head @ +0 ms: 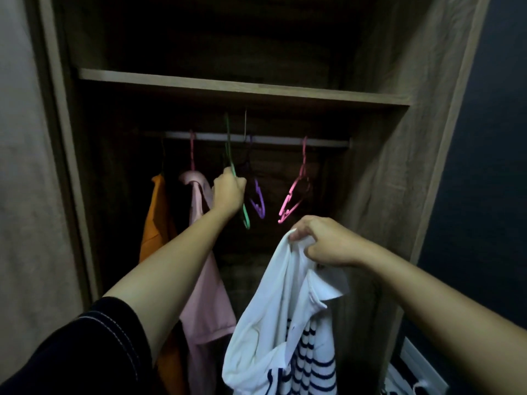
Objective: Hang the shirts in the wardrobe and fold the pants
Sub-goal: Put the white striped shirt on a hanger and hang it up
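My left hand (228, 191) grips a green hanger (245, 216) inside the open wardrobe; the hanger's hook is lifted above the white rail (271, 139). My right hand (325, 242) pinches the collar of a white shirt with dark stripes (273, 323), which hangs down in front of the wardrobe. An orange shirt (155, 220) and a pink shirt (201, 280) hang on the rail at the left. A purple hanger (258, 202) and a pink hanger (293, 199) hang bare to the right of my left hand.
A wooden shelf (242, 86) runs across the wardrobe above the rail. The wardrobe's side panel (399, 166) stands at the right, with a dark wall beyond it. A white object (419, 369) shows at the bottom right.
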